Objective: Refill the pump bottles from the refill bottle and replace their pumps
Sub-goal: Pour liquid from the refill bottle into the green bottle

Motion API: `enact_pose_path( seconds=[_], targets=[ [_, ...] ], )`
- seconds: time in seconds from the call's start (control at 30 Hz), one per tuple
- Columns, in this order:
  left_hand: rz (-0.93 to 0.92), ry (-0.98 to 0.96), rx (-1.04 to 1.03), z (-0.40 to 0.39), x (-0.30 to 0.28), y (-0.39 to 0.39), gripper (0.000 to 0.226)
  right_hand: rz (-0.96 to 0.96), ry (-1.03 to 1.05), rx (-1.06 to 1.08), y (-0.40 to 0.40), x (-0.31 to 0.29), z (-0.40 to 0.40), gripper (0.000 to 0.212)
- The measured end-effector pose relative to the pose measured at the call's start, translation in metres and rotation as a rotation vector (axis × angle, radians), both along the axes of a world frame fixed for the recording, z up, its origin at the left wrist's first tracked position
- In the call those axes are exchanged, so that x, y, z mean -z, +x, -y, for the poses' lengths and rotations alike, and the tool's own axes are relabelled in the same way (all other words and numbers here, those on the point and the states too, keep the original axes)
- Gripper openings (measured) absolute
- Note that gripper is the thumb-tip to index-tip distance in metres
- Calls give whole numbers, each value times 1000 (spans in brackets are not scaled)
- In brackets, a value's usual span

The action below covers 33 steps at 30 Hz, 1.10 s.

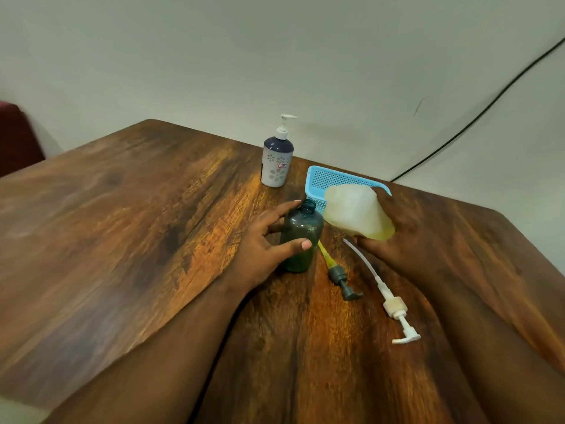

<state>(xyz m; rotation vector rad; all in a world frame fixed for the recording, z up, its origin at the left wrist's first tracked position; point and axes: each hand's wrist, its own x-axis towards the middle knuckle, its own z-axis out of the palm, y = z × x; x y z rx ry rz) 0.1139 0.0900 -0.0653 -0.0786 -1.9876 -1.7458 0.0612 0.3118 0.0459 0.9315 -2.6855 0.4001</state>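
A dark green pump bottle point(301, 237) stands upright on the wooden table point(122, 240) with its neck uncovered. My left hand point(266, 243) wraps around it, thumb in front and fingers behind. To its right, my right hand point(397, 234) grips a translucent refill bottle point(356, 214) with a little yellow liquid inside, held tilted above the table beside the green bottle's neck. A grey pump point(337, 273) with a yellow-stained tube lies on the table by the green bottle. A white pump point(391, 301) with a long tube lies further right. A navy-and-white pump bottle point(276, 162) with its pump fitted stands behind.
A light blue plastic basket point(333, 180) sits behind the refill bottle near the table's far edge. A black cable point(477, 117) runs along the wall at the right. A dark red object point(15, 139) shows at the left edge.
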Motion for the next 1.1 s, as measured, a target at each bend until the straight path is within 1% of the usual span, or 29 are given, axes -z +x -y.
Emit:
enact_pose_path(
  seconds=[0.1,0.2,0.47,0.83,1.1],
  targets=[
    [2,-107,-30,2,0,-1,70,-23,1,-2,-2,1,4,78],
    [20,-161,-9,2,0,-3,71,-86,37,-32,-6,-3,5,77],
    [-5,-141,-5,2,2,-5,71,-148,43,-94,-17,-2,4,75],
    [19,-132,36,3,3,-6,69,-156,-3,-174,-31,4,-1,77],
    [-5,-141,40,1,4,-10,67,-197,69,-184,-41,5,-5,78]
  ],
)
